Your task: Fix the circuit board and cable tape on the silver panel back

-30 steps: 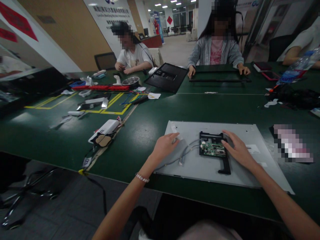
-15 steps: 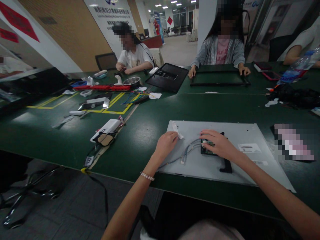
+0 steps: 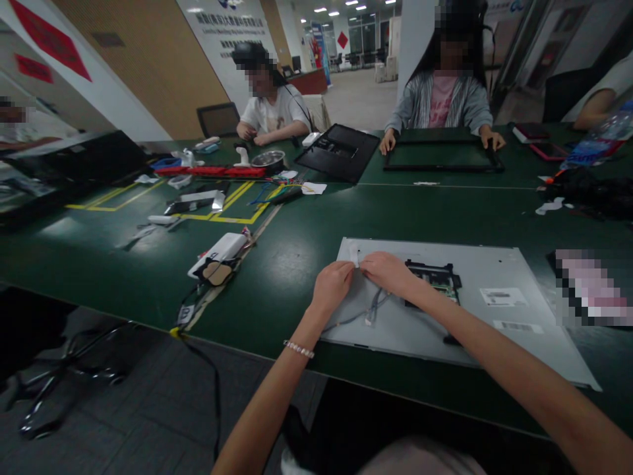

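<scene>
"So, the fingers?"
"Left hand (image 3: pixel 333 288) pinched closed on a white strip (image 3: pixel 353 253); right hand (image 3: pixel 388 271) fingertips bunched just beside, hold unclear."
"Where's that?"
"Right of frame centre, at the grey panel (image 3: pixel 487 265)'s upper-left corner."

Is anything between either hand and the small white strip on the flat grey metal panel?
Nothing visible: the left hand and right hand are at the near end of the small white strip. The black-framed green circuit board sits to the right.
</scene>
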`<state>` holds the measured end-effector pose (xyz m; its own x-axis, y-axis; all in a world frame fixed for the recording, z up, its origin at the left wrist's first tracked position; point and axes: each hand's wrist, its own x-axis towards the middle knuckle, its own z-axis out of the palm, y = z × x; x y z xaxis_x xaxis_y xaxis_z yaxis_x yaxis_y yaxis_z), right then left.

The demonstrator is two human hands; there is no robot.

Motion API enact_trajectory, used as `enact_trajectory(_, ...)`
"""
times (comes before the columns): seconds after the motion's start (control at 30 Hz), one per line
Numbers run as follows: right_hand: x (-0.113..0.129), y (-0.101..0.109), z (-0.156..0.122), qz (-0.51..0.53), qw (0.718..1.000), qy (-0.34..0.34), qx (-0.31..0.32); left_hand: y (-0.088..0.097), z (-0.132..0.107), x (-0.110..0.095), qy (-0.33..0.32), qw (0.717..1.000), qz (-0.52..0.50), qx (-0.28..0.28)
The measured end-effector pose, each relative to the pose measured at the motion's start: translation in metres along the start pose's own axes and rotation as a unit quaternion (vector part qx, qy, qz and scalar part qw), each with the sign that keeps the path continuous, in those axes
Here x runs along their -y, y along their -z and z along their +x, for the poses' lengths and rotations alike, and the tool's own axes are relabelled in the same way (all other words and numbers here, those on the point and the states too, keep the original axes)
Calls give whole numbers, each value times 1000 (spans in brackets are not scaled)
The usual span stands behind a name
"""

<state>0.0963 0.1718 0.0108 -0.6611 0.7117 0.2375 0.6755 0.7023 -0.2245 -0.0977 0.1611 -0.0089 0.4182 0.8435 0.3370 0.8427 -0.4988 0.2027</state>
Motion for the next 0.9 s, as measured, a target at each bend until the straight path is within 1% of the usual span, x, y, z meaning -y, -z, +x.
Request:
enact_trajectory(0.1, 0, 1, 0, -13, 1000, -15, 4, -1, -1, 1, -3, 1000, -3, 6)
enact_trajectory(0.23, -2, 12, -4, -17, 1000, -14, 16, 0, 0, 0, -9, 1000, -7, 4)
enact_trajectory(0.37, -10, 22, -7, -10, 999, 15, 33, 2, 1, 0, -5, 1000, -11, 5)
enact_trajectory(0.5, -17, 28, -6, -4, 998, 46, 52, 3, 1, -1, -6, 1000, -16, 3)
enact_trajectory(0.63, -15, 26, -1, -17, 997, 37, 59, 3, 1, -1, -11, 1000, -21, 9)
enact_trajectory(0.8, -12, 16, 4, -46, 998, 3, 43, 3, 1, -1, -18, 1000, -22, 11)
enact_trajectory(0.9, -16, 14, 0, -66, 997, -12, 31, 3, 0, 0, -21, 999, -24, 11)
